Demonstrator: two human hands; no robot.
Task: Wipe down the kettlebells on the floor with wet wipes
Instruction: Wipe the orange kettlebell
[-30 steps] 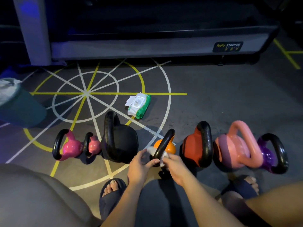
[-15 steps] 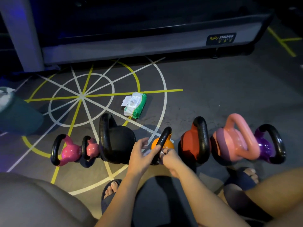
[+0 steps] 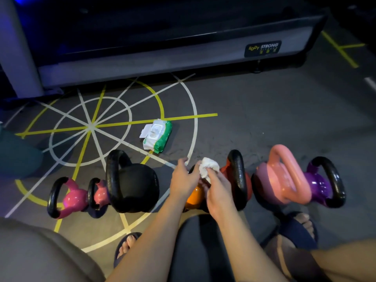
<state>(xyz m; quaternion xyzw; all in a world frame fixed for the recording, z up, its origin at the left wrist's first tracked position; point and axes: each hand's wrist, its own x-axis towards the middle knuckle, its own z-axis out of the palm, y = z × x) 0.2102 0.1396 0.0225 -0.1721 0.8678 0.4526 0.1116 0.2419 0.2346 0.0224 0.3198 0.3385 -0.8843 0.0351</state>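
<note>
Several kettlebells stand in a row on the floor. The small orange kettlebell is in the middle, mostly covered by my hands. My right hand holds a crumpled white wet wipe against the top of its black handle. My left hand holds the handle from the left side. To the left are a big black kettlebell and two small pink ones. To the right stand a red one, a pink one and a purple one. The green and white wipe pack lies open farther back.
A grey treadmill base runs across the back. White and yellow lines are painted on the grey floor. My sandalled feet are just behind the row, and my knees fill the bottom corners. A dark teal shape sits at the left edge.
My right hand has brought the wipe from low on the orange kettlebell's handle up to its top. My left hand has shifted up with it. The camera has tilted slightly.
</note>
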